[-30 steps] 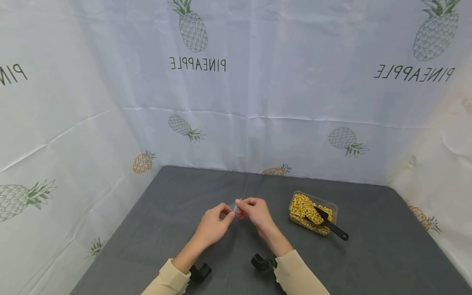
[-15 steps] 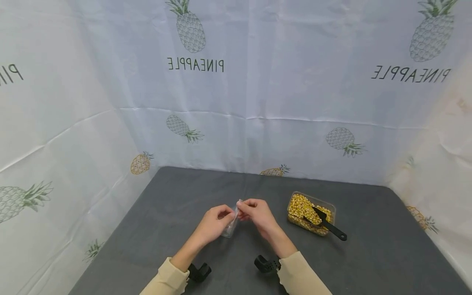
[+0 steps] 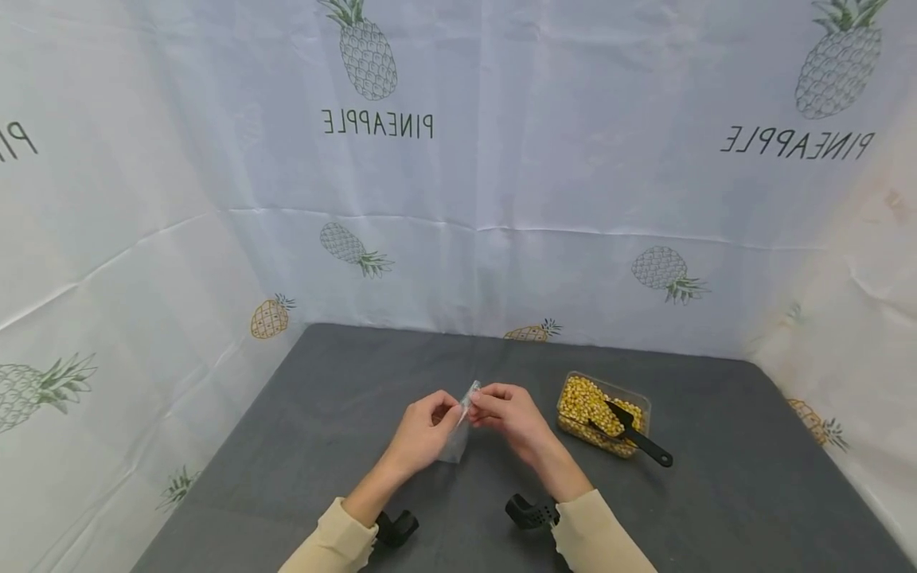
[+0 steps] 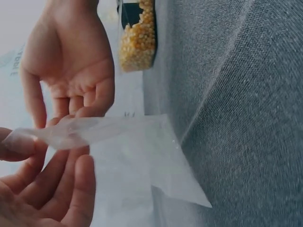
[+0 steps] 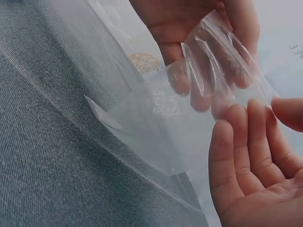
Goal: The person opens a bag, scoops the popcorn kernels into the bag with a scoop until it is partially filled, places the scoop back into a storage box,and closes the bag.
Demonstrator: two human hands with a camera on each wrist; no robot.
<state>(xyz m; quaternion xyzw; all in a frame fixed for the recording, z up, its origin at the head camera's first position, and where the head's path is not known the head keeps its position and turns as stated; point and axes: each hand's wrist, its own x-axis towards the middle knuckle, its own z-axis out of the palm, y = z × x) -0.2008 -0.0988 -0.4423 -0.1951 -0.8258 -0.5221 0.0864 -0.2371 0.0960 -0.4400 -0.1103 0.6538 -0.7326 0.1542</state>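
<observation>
A clear plastic bag (image 5: 156,118) hangs between both hands, over the grey tabletop in the wrist views. By its upper edge my left hand (image 3: 423,430) pinches it between thumb and fingers. My right hand (image 3: 512,418) pinches the same edge from the other side. In the left wrist view the bag (image 4: 156,151) is creased and gathered near the fingertips, while its lower part spreads flat with a pointed corner. No contents show inside it.
Right of the hands stands a clear plastic tub (image 3: 640,391) of yellow corn kernels (image 3: 583,400). A black scoop (image 3: 648,447) lies in the kernels, its handle over the tub's near edge. White pineapple-print cloth (image 3: 458,278) walls the grey table (image 3: 372,362).
The bag, hardly visible a second ago, now hangs down below the hands with its top edge sticking up between them. The right hand has shifted slightly right. The tub and scoop stay put.
</observation>
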